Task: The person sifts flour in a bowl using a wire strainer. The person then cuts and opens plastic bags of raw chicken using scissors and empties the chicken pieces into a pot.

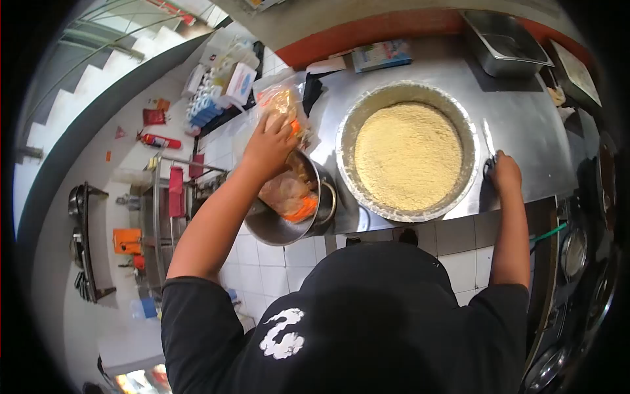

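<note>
My left hand is at the table's left edge, its fingers curled onto a clear plastic bag with orange markings and pale contents. Just below that hand stands a deep metal pot, holding more clear plastic with orange print. My right hand grips the dark handles of a pair of scissors against the tabletop, blades pointing away from me. Between my hands rests a large round metal basin of pale yellow crumbly powder. The bag's lower part is partly hidden by my left hand.
A steel table carries the basin, a blue-and-white packet and a rectangular steel pan at the back. Bottles and a box stand at the left. A stove with burners lies right; a fire extinguisher is far left.
</note>
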### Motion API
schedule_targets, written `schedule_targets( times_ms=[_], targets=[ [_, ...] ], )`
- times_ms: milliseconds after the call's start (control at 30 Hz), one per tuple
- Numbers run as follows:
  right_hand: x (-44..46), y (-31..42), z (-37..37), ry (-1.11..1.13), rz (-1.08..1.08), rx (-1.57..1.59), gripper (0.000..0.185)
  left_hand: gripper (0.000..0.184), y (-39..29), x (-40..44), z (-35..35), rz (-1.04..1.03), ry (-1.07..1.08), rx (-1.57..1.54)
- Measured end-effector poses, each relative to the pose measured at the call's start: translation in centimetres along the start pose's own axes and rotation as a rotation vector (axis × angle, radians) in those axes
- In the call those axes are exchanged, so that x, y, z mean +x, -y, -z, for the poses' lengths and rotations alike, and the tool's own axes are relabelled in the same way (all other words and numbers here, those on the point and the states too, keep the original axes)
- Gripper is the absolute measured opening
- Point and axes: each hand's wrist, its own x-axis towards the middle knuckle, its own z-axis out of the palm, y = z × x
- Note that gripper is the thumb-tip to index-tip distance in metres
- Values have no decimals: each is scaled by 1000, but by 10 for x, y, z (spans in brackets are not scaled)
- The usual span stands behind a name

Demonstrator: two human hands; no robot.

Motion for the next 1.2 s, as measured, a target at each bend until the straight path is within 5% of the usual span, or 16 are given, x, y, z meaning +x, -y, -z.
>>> schedule_targets(
  times_ms=[200, 300, 367, 633, 767, 967, 1033, 1200],
  targets=[
    [-25, -45, -15, -87, 79, 200, 43, 36, -7, -19, -6, 0, -130, -14],
    [-24, -71, -19, 174, -105, 529, 40, 31, -8, -35, -29, -12, -148, 32],
    [-31, -87, -29, 156, -72, 709, 39, 21, -1, -32, -37, 14, -159, 19],
    [-69, -66, 48, 174, 79, 1222, 51, 7, 8, -37, 17, -152, 159, -114],
    [-101, 19, 114, 152, 469, 1173, 50, 9, -23, -74, 37, -306, 264, -240],
    [-132, 166, 144, 214, 813, 822, 70, 10, -52, -103, 43, -152, 141, -233],
    [-141, 197, 147, 76, 949, 559, 72, 9, -60, -114, 38, -132, 137, -136],
    [-154, 243, 142, 105, 1006, 385, 70, 13, -74, -133, 28, 64, 55, -110]
  ],
)
